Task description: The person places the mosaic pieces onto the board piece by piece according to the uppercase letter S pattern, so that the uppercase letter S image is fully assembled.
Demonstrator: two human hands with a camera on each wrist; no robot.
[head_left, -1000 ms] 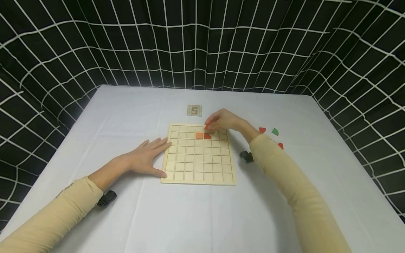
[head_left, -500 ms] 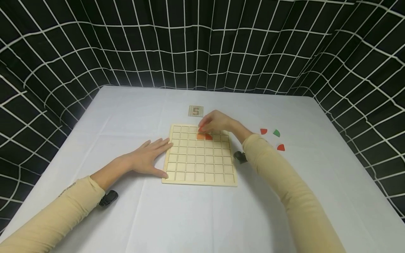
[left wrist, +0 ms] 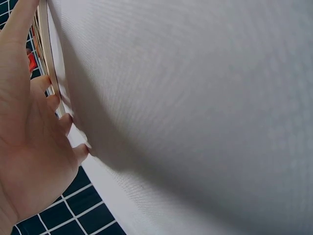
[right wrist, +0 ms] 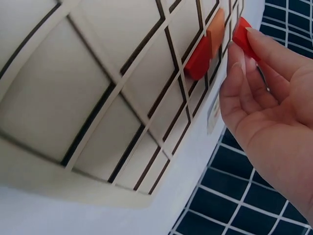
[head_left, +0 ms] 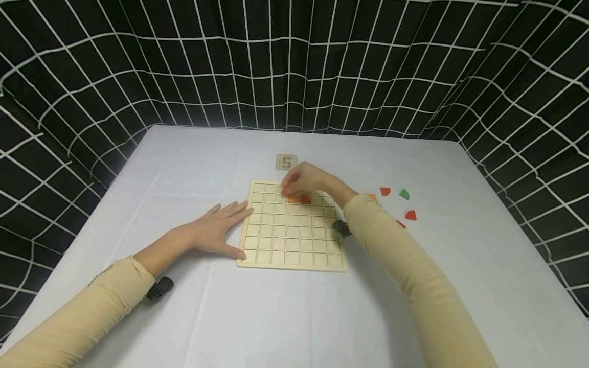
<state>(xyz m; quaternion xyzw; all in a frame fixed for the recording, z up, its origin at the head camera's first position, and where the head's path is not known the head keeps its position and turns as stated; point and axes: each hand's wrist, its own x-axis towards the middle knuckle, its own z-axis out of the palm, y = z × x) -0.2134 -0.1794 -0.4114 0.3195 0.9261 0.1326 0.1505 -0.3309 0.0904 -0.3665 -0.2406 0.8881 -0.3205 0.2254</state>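
Observation:
A pale wooden grid board (head_left: 278, 240) lies on the white table. My left hand (head_left: 216, 231) rests at its left edge with fingers spread, fingertips and thumb on the rim. Between the thumb and fingers of my right hand (head_left: 307, 178) is a red tile (right wrist: 244, 36), pinched over the board's far rows; the fingers hide part of its outline. An orange square tile (head_left: 293, 199) sits in a board cell, just beside that hand. To its right, a red quarter-round tile (head_left: 304, 200) fills the neighbouring cell.
Beyond the board lies a small square card (head_left: 287, 162) with a blocky brown figure. Loose pieces lie right of the board: a red one (head_left: 385, 191), a green one (head_left: 404, 194), another red one (head_left: 411, 215) and an orange one (head_left: 371, 197), partly behind the right sleeve. A white-gridded black curtain (head_left: 294, 66) surrounds the table.
My right hand has moved left along the board's far rows, carrying the red tile past the orange square. Loose pieces behind the right sleeve have come into sight. The left hand keeps its place.

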